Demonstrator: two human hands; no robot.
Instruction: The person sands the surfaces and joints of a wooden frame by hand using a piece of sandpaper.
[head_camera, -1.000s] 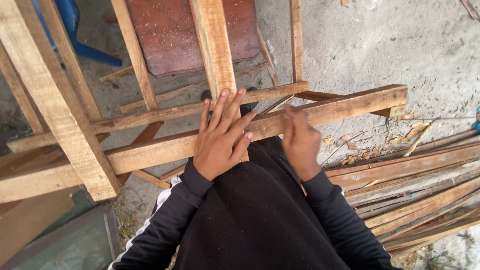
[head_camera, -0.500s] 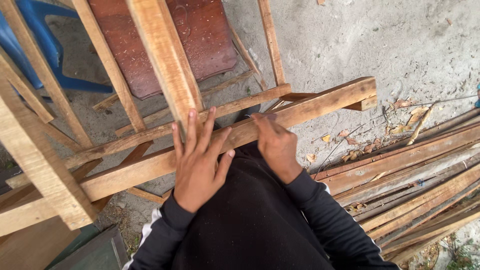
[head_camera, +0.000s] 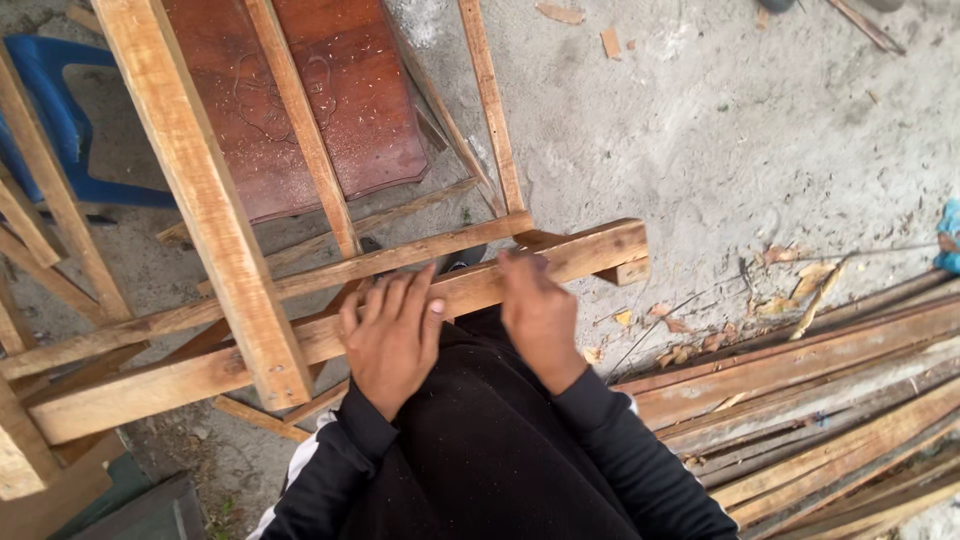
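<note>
The rough wooden rail (head_camera: 330, 340) runs across the lower middle of the head view, from the left edge to a square-cut end near the centre right, as the near crosspiece of a bare timber frame (head_camera: 200, 190) that stands over the concrete floor (head_camera: 760, 140). It looks stiff and fairly heavy for its length, with dry, splintery, unplaned faces that should give plenty of grip; being joined to the uprights, it would probably move only with the whole frame, so the soundest hold looks to be around the rail itself, close to a joint, not on the thin slats above it. The left hand (head_camera: 392, 335) lies flat on top of the rail, fingers spread and pressing down, closing on nothing. The right hand (head_camera: 540, 310) rests just beside it with fingers curled over the rail's far edge; whether it actually clamps the wood I cannot tell. Loose planks (head_camera: 830, 400) are stacked on the floor toward the right, a reddish board (head_camera: 330, 90) lies under the frame and a blue plastic piece (head_camera: 50, 110) sits at the upper left. Compared with half a second ago, the hands have hardly changed their pose, while the rail's free end now sits further left in view.
</note>
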